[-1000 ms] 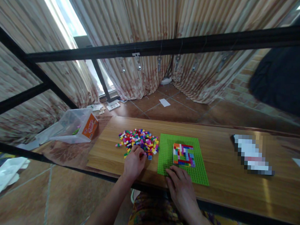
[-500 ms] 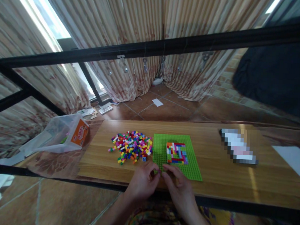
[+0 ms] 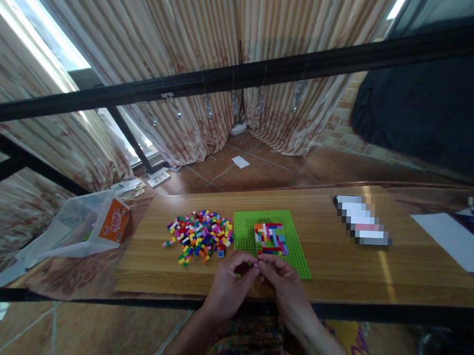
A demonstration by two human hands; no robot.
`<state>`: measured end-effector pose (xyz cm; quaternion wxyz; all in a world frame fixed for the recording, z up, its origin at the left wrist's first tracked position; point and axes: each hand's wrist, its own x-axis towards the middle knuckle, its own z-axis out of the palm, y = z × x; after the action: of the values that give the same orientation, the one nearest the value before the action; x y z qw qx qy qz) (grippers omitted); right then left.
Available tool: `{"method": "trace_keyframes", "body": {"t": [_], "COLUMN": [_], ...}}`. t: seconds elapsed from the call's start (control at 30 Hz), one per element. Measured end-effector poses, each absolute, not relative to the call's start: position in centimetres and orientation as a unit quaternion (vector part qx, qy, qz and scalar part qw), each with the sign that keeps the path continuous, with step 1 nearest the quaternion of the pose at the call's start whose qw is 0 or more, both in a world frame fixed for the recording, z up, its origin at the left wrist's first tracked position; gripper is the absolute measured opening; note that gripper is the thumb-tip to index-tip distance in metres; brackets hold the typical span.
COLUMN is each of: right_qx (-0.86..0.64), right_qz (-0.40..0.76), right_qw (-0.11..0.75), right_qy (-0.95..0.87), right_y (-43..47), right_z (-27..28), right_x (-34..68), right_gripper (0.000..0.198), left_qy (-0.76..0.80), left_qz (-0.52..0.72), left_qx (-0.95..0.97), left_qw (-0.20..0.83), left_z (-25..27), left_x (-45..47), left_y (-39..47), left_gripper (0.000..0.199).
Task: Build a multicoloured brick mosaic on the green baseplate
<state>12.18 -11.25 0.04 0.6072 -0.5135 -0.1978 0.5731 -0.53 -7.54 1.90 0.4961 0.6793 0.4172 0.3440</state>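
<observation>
My left hand (image 3: 232,279) and my right hand (image 3: 282,276) meet over the near edge of the green baseplate (image 3: 298,253). Their fingertips are pinched together around a small pinkish toy brick (image 3: 255,264), mostly covered by the fingers. Just beyond them, a block of multicoloured bricks (image 3: 271,238) is built up on the baseplate. To the left of the plate lies a loose heap of small coloured bricks (image 3: 201,233). A blue square piece (image 3: 220,253) with a light mark sits at the heap's near right edge, close to my left hand.
A blurred-out phone-like object (image 3: 363,220) lies on the right of the wooden table (image 3: 322,286). White paper (image 3: 450,240) is at the far right. A clear plastic bin with an orange label (image 3: 115,222) rests on its side at the left. A black metal bar (image 3: 210,78) crosses beyond the table.
The view has shifted, so the table and its things sit slightly further left. My hands have drawn closer together, and their fingertips now meet at the small brick.
</observation>
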Motion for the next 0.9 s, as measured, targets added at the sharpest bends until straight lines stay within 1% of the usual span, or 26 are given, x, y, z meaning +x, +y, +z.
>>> {"method": "trace_keyframes", "body": {"t": [0.1,0.3,0.43,0.6,0.9], "right_qx": [-0.525,-0.581,-0.613,-0.632,-0.651], "right_qz": [0.559,0.471,0.43,0.409,0.395], "right_qw": [0.611,0.617,0.618,0.624,0.617], "right_qy": [-0.195,-0.244,-0.241,-0.208,-0.2], "right_y": [-11.1,-11.5,-12.3,-13.4,-13.6], "right_z": [0.0,-0.2,-0.6,-1.0,-1.4], "right_x": [12.8,15.3,17.2,19.3,20.6], "right_gripper": [0.039,0.042,0.041,0.04,0.042], "left_qy": [0.423,0.445,0.457,0.468,0.49], "left_qz": [0.356,0.359,0.331,0.312,0.298], "left_qx": [0.684,0.745,0.77,0.776,0.755], "left_qw": [0.476,0.344,0.299,0.284,0.319], "left_z": [1.6,0.9,0.3,-0.2,-0.3], "left_x": [-0.3,1.1,2.2,2.7,2.5], "left_y": [-6.5,-2.8,-1.4,-0.8,-0.1], "left_gripper": [0.008,0.016,0.018,0.019,0.013]}}
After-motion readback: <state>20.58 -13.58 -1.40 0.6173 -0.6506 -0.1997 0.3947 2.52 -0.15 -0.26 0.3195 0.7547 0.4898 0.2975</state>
